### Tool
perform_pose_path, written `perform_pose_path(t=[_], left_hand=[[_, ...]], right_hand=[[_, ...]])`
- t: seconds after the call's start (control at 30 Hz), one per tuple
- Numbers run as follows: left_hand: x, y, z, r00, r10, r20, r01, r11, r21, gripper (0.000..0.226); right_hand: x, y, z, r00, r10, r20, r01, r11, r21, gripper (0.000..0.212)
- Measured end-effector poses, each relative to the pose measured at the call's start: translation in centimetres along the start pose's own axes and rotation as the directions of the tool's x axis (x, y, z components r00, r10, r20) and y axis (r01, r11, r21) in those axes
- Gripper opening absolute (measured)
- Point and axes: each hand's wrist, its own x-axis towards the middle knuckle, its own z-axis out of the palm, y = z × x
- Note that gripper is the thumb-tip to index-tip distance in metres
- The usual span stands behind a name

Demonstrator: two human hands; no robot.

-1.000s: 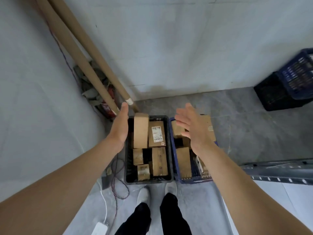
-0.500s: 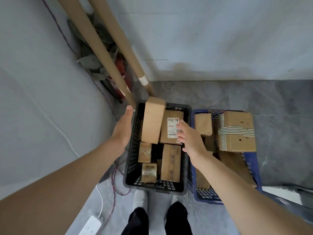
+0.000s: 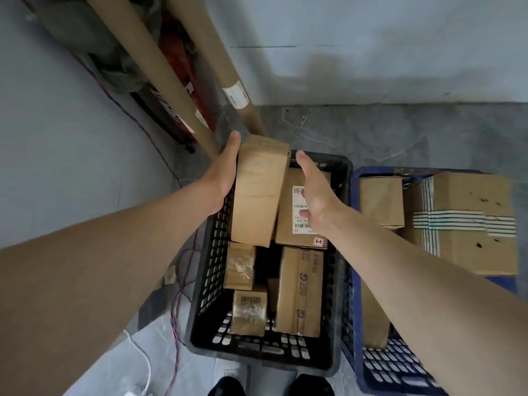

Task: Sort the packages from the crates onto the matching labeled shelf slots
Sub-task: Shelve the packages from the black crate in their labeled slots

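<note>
My left hand [image 3: 225, 170] presses flat on the tall brown cardboard package [image 3: 260, 192] leaning in the far-left corner of the black slotted plastic crate [image 3: 263, 352], my right hand [image 3: 314, 192] beside it with fingers wide, so a lopsided squeeze could topple it.

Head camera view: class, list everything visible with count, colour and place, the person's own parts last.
black crate: one, black, floor centre
blue crate: one, blue, right of black crate
tall box: one, brown, leaning in black crate's far left corner
labelled box: one, brown, beside tall box
other packages: at least six, brown, across both crates
cardboard tubes: two, brown, leaning in wall corner
cables: several, red and white, floor left
trouser legs: two, black, bottom edge
left grip: one, bare hand, flat on tall box's left side
right grip: one, bare hand, open over labelled box
</note>
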Motion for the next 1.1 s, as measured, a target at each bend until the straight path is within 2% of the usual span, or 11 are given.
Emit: perform_pose_path(t=[0.17,0.27,0.33,0.43,0.53,0.63,0.7,0.77,0.87,1.0,1.1], left_hand=[[0.8,-0.3,0.8,0.996,-0.003,0.088,0.008,0.998,-0.063,0.074],[0.1,-0.2,0.7,0.998,0.007,0.057,-0.003,0.997,-0.083,0.066],[-0.9,0.0,0.8,0.999,-0.021,0.039,0.025,0.993,-0.111,0.053],[-2.6,-1.6,1.1,0.998,-0.056,0.026,0.059,0.988,-0.144,0.057],[-4.1,-5.0,1.4,0.993,-0.106,0.047,0.111,0.985,-0.134,0.071],[-4.8,-8.2,2.0,0.967,-0.249,0.048,0.252,0.965,-0.072,0.081],[-5.5,-9.8,2.6,0.931,-0.36,0.056,0.362,0.931,-0.038,0.079],[-6.1,-11.3,3.2,0.897,-0.439,0.048,0.441,0.897,-0.035,0.071],[-6.3,-13.2,3.8,0.864,-0.502,0.022,0.503,0.863,-0.054,0.065],[-6.0,-15.0,3.7,0.842,-0.534,0.074,0.538,0.839,-0.076,0.063],[-5.8,-15.7,3.6,0.829,-0.543,0.131,0.554,0.829,-0.071,0.056]], right_hand=[[1.9,0.4,1.9,0.997,-0.029,0.07,0.028,0.999,0.016,0.071],[0.8,0.3,1.7,0.995,-0.058,0.079,0.053,0.996,0.068,0.038],[-0.9,0.6,1.1,0.997,-0.07,0.034,0.066,0.992,0.104,0.035],[-2.8,3.1,-0.7,0.993,-0.085,-0.085,0.098,0.98,0.173,0.035],[-4.7,6.9,-2.9,0.986,0.051,-0.16,-0.005,0.961,0.276,0.041],[-6.4,10.2,-4.1,0.954,0.21,-0.216,-0.134,0.938,0.32,0.049],[-6.9,11.8,-4.4,0.921,0.295,-0.253,-0.202,0.919,0.338,0.047],[-6.9,13.3,-4.6,0.915,0.336,-0.223,-0.241,0.898,0.367,0.043],[-6.9,15.0,-5.0,0.914,0.377,-0.151,-0.31,0.888,0.339,0.035],[-6.5,16.4,-5.1,0.916,0.388,-0.1,-0.369,0.914,0.168,0.017],[-6.4,17.0,-4.3,0.922,0.387,-0.028,-0.385,0.921,0.054,0.029]])
